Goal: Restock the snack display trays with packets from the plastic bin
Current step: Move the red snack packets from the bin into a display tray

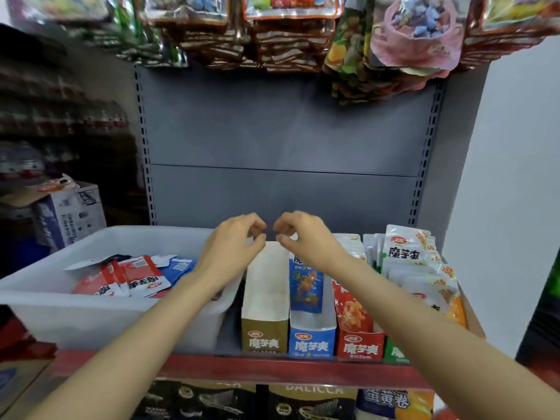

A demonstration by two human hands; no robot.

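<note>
A white plastic bin (pixel 91 313) stands on the shelf at the left, with red and blue packets (pixel 133 277) lying in it. Right of it stand four trays in a row. The brown tray (pixel 265 328) shows only its white inside. A blue packet (pixel 306 286) stands in the blue tray (pixel 312 341), red packets (pixel 351 310) fill the red tray (pixel 359 348), and the green tray (pixel 394 353) holds several white packets (pixel 406 250). My left hand (pixel 233 247) and my right hand (pixel 303 237) hover close together over the back of the brown tray. Their fingers are curled towards the thumbs, and I see nothing held.
Bags of snacks (pixel 288 31) hang overhead on the grey back panel (pixel 288 131). The shelf has a red front edge (pixel 272 371), with boxed goods on the level below. A cardboard box (pixel 69 213) sits on the floor at the left, beside dark shelves.
</note>
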